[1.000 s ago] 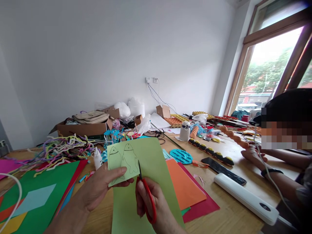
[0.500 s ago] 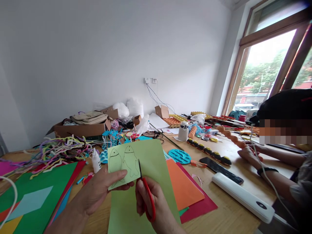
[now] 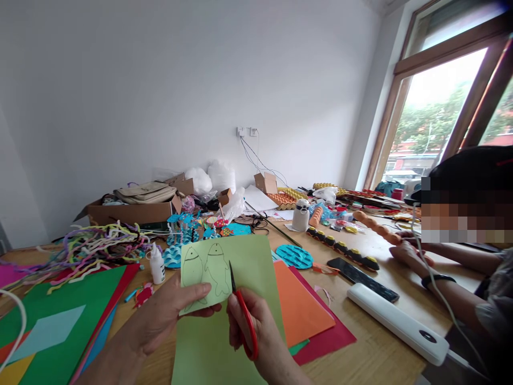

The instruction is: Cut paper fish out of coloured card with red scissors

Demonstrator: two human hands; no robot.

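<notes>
My left hand [image 3: 182,302] pinches a light green paper card [image 3: 210,267] at its lower left, thumb on top and fingers behind. Two fish are drawn on the card in dark outline, side by side. My right hand [image 3: 252,323] grips red-handled scissors [image 3: 249,331], their dark blades pointing up along the card's right edge, close to the right-hand fish. Whether the blades are parted is hard to make out. Beneath both hands lies a larger green sheet [image 3: 216,353] of paper.
Left are coloured papers [image 3: 100,291], pipe cleaners [image 3: 104,240] and a glue bottle [image 3: 157,264]. Orange paper [image 3: 302,305], a phone [image 3: 363,279] and a white power strip [image 3: 396,323] lie right. Another person's hands [image 3: 409,254] hold an orange egg-carton strip [image 3: 377,227].
The card and both hands have shifted slightly to the right. The card's right edge and the scissors have moved together. The other person's head has moved slightly left.
</notes>
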